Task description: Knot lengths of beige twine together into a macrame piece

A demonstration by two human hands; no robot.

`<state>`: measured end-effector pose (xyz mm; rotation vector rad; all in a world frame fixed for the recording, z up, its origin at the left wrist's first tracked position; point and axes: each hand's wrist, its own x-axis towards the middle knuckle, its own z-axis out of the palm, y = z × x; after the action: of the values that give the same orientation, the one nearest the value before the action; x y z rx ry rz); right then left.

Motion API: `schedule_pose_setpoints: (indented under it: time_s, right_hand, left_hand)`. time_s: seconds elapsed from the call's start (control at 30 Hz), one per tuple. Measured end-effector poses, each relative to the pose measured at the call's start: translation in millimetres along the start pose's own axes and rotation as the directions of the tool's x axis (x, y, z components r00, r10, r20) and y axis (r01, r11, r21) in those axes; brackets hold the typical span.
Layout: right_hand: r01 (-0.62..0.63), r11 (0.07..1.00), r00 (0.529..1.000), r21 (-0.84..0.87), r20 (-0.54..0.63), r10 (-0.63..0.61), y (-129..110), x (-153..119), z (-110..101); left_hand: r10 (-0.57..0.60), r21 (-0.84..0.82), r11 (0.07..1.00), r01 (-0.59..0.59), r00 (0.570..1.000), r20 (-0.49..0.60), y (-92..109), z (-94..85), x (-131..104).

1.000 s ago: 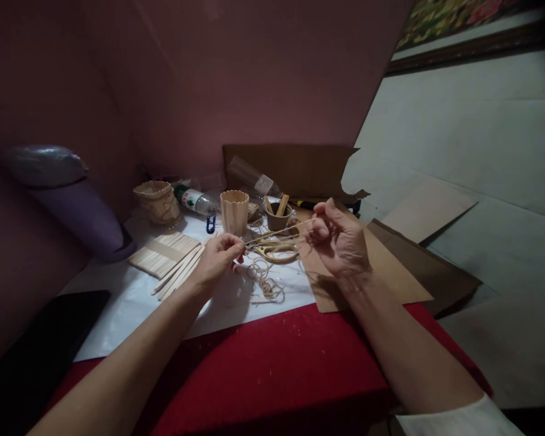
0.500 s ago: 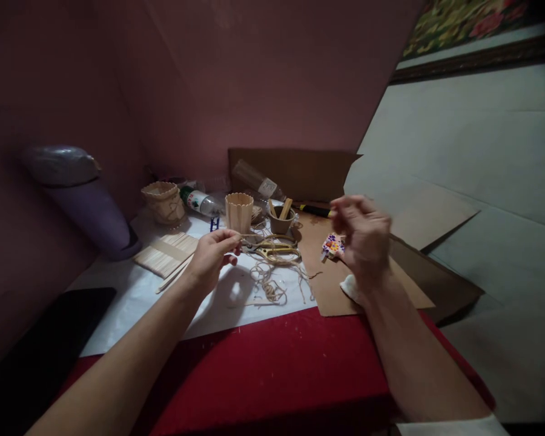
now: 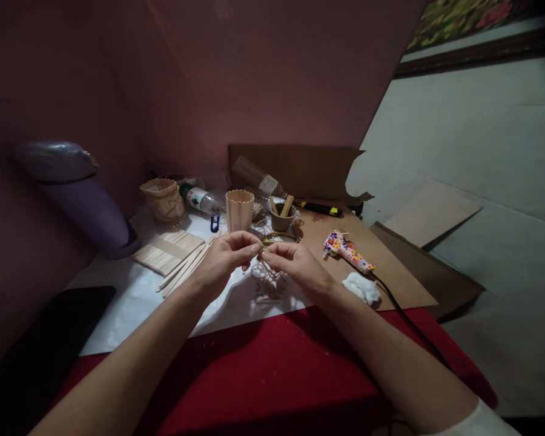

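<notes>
My left hand (image 3: 229,257) and my right hand (image 3: 300,266) meet fingertip to fingertip above the white sheet. Both are pinched closed around something small, perhaps twine, which the fingers mostly hide. Loose twine (image 3: 269,275) lies in a tangle just below them. Behind the fingers show the yellowish handles of the scissors (image 3: 281,237), partly covered. A cup of wooden sticks (image 3: 240,211) stands right behind my left hand. To its right is a small pot (image 3: 281,219) with short wooden pieces in it.
Flat wooden sticks (image 3: 169,251) lie left. A patterned glue gun (image 3: 347,249), its black cord and a white cloth (image 3: 362,287) are on cardboard (image 3: 397,275) at right, with a cutter (image 3: 320,209) behind. Bottles (image 3: 197,198) and a decorated pot (image 3: 162,200) stand at the back.
My right hand has come down and left from above the glue gun to meet my left hand. My left hand has shifted slightly right. The glue gun and cutter are now uncovered.
</notes>
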<state>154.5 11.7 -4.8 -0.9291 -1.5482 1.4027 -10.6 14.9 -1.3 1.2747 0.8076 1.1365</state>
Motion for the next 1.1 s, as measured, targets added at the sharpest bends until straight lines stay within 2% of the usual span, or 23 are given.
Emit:
schedule_pose_setpoints:
  time_s: [0.2,0.4,0.53,0.73,0.83,0.93,1.03,1.1]
  right_hand:
    - [-0.034,0.995,0.999,0.095,-0.012,0.035,2.0,0.0,0.6]
    - [0.006,1.0,0.995,0.03,-0.103,-0.003,-2.4,0.8,0.6]
    - [-0.055,0.998,0.997,0.028,-0.054,0.057,1.4,1.0,2.6]
    - [-0.053,0.997,0.998,0.061,-0.031,0.055,4.2,1.3,1.9]
    - [-0.037,0.999,0.996,-0.017,-0.085,0.036,1.9,1.5,1.3]
    - [-0.01,0.995,0.998,-0.102,-0.066,0.004,3.9,2.7,-0.1]
    - [0.021,0.991,0.999,-0.129,-0.039,-0.026,9.8,4.7,-3.4]
    - [0.046,0.973,0.996,-0.226,-0.066,-0.062,12.9,5.7,-6.1]
  left_hand:
    - [-0.039,0.003,0.999,0.039,0.999,0.009,0.1,3.2,-0.4]
    - [-0.073,-0.018,0.997,0.074,0.997,0.012,-0.9,3.5,0.1]
    - [-0.074,0.001,0.997,0.074,0.997,-0.013,0.0,3.6,-0.7]
    - [-0.082,0.004,0.997,0.082,0.997,0.008,-0.5,3.7,-1.0]
    - [-0.09,0.002,0.996,0.09,0.996,0.019,-1.8,4.5,-0.8]
    - [-0.1,-0.021,0.995,0.1,0.995,0.03,-2.1,5.0,-0.7]
    - [-0.11,-0.105,0.988,0.112,0.994,0.024,-1.3,2.9,0.0]
    - [-0.106,-0.192,0.976,0.106,0.994,0.012,0.6,-0.6,1.1]
